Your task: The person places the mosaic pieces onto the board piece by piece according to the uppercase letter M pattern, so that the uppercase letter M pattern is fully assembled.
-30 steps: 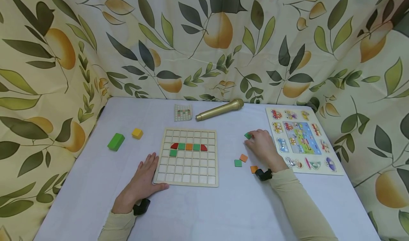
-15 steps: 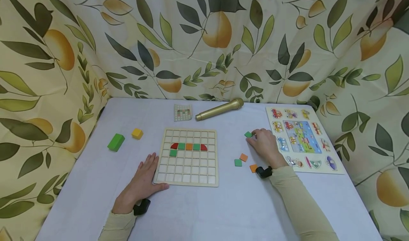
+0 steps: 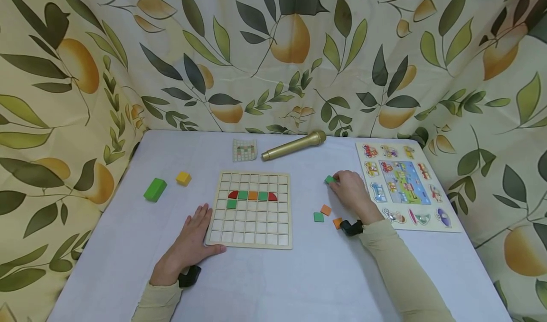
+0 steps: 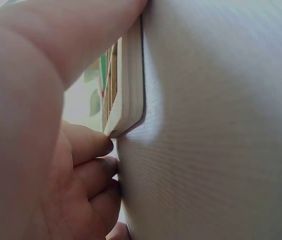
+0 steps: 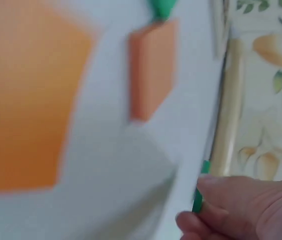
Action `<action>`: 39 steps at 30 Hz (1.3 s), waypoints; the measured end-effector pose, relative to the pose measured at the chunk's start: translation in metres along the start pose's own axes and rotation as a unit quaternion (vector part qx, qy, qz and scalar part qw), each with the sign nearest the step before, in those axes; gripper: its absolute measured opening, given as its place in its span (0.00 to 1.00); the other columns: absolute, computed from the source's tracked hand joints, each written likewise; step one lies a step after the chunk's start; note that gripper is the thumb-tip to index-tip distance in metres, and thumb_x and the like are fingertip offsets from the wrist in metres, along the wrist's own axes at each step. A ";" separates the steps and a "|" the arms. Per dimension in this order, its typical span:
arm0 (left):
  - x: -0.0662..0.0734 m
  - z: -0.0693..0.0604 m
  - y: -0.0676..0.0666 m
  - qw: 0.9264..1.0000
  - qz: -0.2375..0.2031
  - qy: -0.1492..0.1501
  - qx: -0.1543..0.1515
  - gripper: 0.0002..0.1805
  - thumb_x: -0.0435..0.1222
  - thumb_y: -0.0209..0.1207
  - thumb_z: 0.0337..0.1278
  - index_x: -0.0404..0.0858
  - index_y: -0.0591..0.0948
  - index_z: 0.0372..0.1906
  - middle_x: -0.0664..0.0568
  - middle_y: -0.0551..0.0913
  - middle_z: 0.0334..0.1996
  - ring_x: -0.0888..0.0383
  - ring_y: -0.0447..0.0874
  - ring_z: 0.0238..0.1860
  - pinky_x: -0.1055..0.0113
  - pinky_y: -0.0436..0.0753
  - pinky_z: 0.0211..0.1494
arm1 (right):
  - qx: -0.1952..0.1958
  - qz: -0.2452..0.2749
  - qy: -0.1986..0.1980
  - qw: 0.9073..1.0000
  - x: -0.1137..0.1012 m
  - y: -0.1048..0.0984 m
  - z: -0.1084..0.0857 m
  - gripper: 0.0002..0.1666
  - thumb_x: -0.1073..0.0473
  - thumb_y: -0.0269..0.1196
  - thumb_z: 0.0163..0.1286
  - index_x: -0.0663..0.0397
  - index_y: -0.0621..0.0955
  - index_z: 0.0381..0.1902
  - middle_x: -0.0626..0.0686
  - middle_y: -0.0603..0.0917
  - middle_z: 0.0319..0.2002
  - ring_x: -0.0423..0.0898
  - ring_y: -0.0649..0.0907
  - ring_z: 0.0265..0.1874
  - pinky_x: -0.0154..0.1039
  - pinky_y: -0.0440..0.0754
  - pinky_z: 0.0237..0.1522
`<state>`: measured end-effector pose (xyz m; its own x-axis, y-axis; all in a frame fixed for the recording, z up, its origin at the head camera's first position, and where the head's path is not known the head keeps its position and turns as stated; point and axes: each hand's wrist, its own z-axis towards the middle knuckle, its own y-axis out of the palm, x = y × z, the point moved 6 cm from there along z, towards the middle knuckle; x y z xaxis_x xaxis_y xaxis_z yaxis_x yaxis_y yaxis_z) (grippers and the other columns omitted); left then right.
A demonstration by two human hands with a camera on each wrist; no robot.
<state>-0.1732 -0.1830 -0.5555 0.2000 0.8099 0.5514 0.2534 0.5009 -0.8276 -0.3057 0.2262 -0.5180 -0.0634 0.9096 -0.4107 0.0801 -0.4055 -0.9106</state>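
My left hand (image 3: 192, 239) rests at the lower left corner of a wooden grid board (image 3: 256, 247), fingers along its left side and thumb at the near edge. On the board are two red quarter-round pieces, several green tiles and an orange tile (image 3: 253, 196). My right hand (image 3: 352, 194) pinches a green tile (image 5: 198, 200) between thumb and fingers, right of the board. Nearer me lie a loose green tile (image 3: 318, 217), an orange tile (image 3: 326, 210) and another orange tile (image 3: 337, 223), partly hidden by the wrist camera.
A gold microphone (image 3: 293, 146) and a small pattern card (image 3: 245, 151) lie behind the board. To the right is a picture puzzle board (image 3: 408, 182), close to my right hand. A green block (image 3: 155, 190) and a yellow block (image 3: 183, 178) stand at the left.
My right hand has shifted slightly left with the green tile, which moved left a little. My left hand and the board have stayed put.
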 end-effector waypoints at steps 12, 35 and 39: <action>-0.001 0.001 -0.001 1.000 0.003 0.002 0.004 0.61 0.55 0.72 0.45 0.24 0.53 0.73 0.34 0.47 0.75 0.38 0.40 0.75 0.39 0.43 0.71 | -0.021 0.033 -0.137 0.990 -0.096 0.015 -0.016 0.11 0.62 0.68 0.61 0.63 0.87 0.40 0.55 0.86 0.35 0.49 0.82 0.36 0.45 0.80 0.39; -0.001 0.000 0.001 1.000 0.006 0.005 0.003 0.61 0.56 0.72 0.45 0.24 0.54 0.73 0.34 0.48 0.75 0.38 0.40 0.75 0.39 0.44 0.71 | -0.081 0.001 -0.271 0.959 -0.194 0.084 -0.025 0.09 0.62 0.71 0.60 0.60 0.87 0.38 0.51 0.85 0.33 0.47 0.81 0.36 0.41 0.78 0.43; -0.002 0.000 0.001 1.000 0.007 0.004 0.003 0.61 0.56 0.72 0.45 0.24 0.54 0.73 0.34 0.48 0.75 0.38 0.40 0.75 0.39 0.44 0.71 | -0.089 0.003 -0.271 0.958 -0.196 0.088 -0.025 0.10 0.62 0.71 0.60 0.60 0.87 0.39 0.52 0.85 0.34 0.47 0.80 0.36 0.41 0.77 0.43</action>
<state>-0.1734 -0.1840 -0.5575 0.2111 0.8142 0.5409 0.2445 0.4918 -0.8357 -0.2615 0.0144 -0.5160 -0.5658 0.7066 -0.4249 0.2482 -0.3454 -0.9050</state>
